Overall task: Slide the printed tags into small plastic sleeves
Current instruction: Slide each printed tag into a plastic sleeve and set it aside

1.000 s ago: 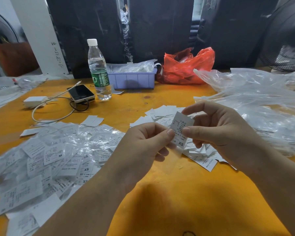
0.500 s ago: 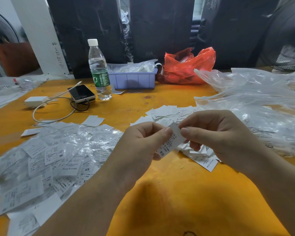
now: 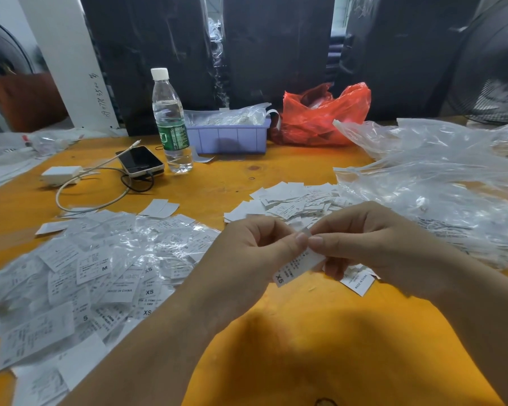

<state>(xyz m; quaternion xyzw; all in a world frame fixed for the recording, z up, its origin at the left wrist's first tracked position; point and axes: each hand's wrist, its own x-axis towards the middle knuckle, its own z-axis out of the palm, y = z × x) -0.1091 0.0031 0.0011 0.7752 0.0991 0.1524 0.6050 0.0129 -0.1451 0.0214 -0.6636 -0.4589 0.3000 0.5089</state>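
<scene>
1. The left hand [image 3: 247, 253] and the right hand [image 3: 361, 238] meet above the orange surface [image 3: 305, 347], thumb tips almost touching.
2. Each grip is closed in a pinch on the same printed tag [image 3: 298, 266]: the left thumb presses its upper end from the left, the right thumb and forefinger hold it from the right.
3. The tag hangs below and between the two pinches, tilted, with its lower end pointing down and to the left; the letters "XS" show at that low end.
4. A thin strip of clear film or paper [image 3: 304, 230] sticks up just above the thumbs; whether it is the sleeve's mouth cannot be told.
5. Whether the tag already sits inside a sleeve cannot be told either.
6. Just behind the hands lies a pile of bare tags [image 3: 288, 203], with one loose tag [image 3: 361, 284] under the right hand.
7. To the left spreads a heap of sleeved tags [image 3: 100, 273], shiny with plastic.
8. To the right lies a mound of clear plastic bags [image 3: 440, 186].
9. Farther back stand a water bottle [image 3: 170, 121], a phone [image 3: 141, 161] with a cable, a white charger [image 3: 60, 174], a lilac tray [image 3: 229, 136] and a red bag [image 3: 320, 115].
</scene>
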